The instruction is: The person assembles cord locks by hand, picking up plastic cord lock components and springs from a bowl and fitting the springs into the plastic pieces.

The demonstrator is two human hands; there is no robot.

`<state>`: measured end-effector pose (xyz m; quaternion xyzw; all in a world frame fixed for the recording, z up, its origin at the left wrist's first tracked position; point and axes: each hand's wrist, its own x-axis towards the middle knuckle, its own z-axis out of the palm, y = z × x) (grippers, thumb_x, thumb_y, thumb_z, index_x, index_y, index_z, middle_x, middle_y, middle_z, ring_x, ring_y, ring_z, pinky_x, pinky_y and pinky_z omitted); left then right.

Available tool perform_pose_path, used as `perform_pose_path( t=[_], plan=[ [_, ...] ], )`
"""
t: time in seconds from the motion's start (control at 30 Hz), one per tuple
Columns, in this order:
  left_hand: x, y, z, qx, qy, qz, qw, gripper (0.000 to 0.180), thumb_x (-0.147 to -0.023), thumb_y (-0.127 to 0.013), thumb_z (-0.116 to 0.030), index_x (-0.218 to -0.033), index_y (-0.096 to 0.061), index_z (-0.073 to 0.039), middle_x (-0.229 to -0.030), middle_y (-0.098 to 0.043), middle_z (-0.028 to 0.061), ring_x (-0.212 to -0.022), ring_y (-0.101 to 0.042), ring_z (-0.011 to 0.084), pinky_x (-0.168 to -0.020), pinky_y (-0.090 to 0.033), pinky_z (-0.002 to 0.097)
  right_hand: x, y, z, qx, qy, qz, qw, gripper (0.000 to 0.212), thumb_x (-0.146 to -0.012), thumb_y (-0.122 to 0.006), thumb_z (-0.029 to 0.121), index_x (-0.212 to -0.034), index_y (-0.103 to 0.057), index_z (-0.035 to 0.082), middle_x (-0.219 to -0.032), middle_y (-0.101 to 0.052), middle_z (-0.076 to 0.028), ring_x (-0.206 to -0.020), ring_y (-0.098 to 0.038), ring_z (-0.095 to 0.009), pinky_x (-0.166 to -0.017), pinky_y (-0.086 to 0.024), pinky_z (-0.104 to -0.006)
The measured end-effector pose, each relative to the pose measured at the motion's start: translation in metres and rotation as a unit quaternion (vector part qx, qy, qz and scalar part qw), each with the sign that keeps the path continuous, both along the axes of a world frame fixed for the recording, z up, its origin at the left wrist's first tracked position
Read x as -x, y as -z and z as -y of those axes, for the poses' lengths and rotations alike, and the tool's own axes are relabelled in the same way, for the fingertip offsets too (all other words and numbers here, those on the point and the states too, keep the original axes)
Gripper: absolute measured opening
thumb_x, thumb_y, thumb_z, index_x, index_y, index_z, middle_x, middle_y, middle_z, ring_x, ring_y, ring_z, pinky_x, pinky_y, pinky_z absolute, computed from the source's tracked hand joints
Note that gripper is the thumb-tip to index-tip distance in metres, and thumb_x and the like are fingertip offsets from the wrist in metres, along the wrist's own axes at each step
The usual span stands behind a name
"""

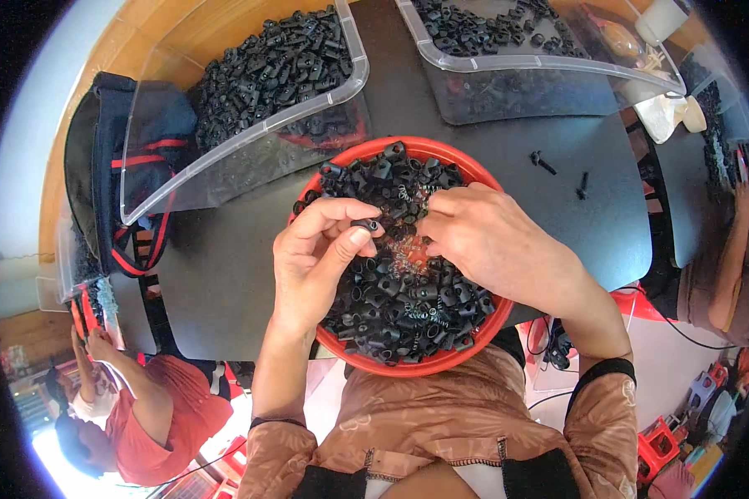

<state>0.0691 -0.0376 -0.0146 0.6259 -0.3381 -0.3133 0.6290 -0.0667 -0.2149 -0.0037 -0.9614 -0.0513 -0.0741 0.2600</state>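
Centrally, a red basin (416, 370) holds springs (412, 251) and black parts (383, 301); left hand (314, 254) pinches one; right hand (493, 239), grip unclear.

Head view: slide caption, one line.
Left hand pinches a small black part over a red basin of black pieces and springs; right hand at the springs.

Dk table (574, 241) w/ pale wall (27, 166) L, red stool (659, 447) R.

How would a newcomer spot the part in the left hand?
Find the central round red basin, heaped with loose black parts. Over its left side is the left hand. The small black part pinched there is raised above the heap, unlike its loose neighbours below.
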Motion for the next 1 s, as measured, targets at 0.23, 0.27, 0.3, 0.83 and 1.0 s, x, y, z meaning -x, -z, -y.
perform_pose_path(
  t=[0.23, 0.27, 0.3, 0.83, 1.0],
  plan=[
    [-0.001, 0.001, 0.001, 0.001, 0.009, -0.004, 1.000, 0.015, -0.088, -0.061, -0.002, -0.103, -0.062, 0.000, -0.089, -0.065, 0.0071, -0.074, -0.060, 0.0104, -0.069, -0.050, 0.0231, -0.002, 0.001, 0.006, -0.066, 0.010, 0.013, 0.998, 0.015, -0.075, -0.070, 0.008, -0.082, -0.059, 0.000, -0.079, -0.057, -0.010, -0.072, -0.061, -0.024, -0.065, -0.048, -0.0365],
    [-0.002, 0.001, -0.001, -0.003, 0.020, 0.004, 1.000, 0.017, -0.088, -0.061, -0.002, -0.105, -0.061, 0.000, -0.091, -0.064, 0.0072, -0.075, -0.061, 0.0108, -0.070, -0.051, 0.0233, -0.004, -0.002, 0.006, -0.067, 0.009, 0.013, 0.998, 0.015, -0.075, -0.070, 0.008, -0.082, -0.059, 0.000, -0.079, -0.057, -0.010, -0.072, -0.061, -0.024, -0.065, -0.048, -0.0365],
    [-0.002, 0.001, -0.002, -0.007, 0.032, 0.012, 0.999, 0.018, -0.088, -0.060, -0.001, -0.107, -0.060, 0.000, -0.093, -0.064, 0.0072, -0.076, -0.061, 0.0112, -0.070, -0.051, 0.0236, -0.007, -0.009, 0.007, -0.181, 0.027, 0.023, 0.983, 0.013, -0.078, -0.068, 0.007, -0.082, -0.059, -0.001, -0.075, -0.058, -0.011, -0.068, -0.061, -0.025, -0.062, -0.049, -0.0348],
    [0.004, 0.000, 0.004, -0.002, 0.025, -0.032, 0.999, 0.029, -0.090, -0.059, 0.000, -0.117, -0.049, -0.001, -0.102, -0.062, 0.0088, -0.084, -0.061, 0.0133, -0.074, -0.051, 0.0251, -0.017, 0.007, -0.021, -0.529, 0.100, 0.068, 0.840, 0.016, -0.086, -0.060, -0.003, -0.101, -0.066, -0.002, -0.088, -0.069, -0.009, -0.075, -0.065, -0.011, -0.065, -0.052, -0.0238],
    [0.005, -0.003, 0.006, 0.000, 0.024, -0.021, 1.000, 0.024, -0.091, -0.057, 0.000, -0.114, -0.051, 0.000, -0.094, -0.064, 0.0079, -0.083, -0.062, 0.0133, -0.072, -0.051, 0.0250, -0.019, 0.010, -0.026, -0.562, 0.117, 0.095, 0.813, 0.020, -0.086, -0.059, -0.005, -0.105, -0.065, -0.002, -0.089, -0.069, -0.009, -0.076, -0.064, -0.010, -0.066, -0.053, -0.0231]
  ],
)
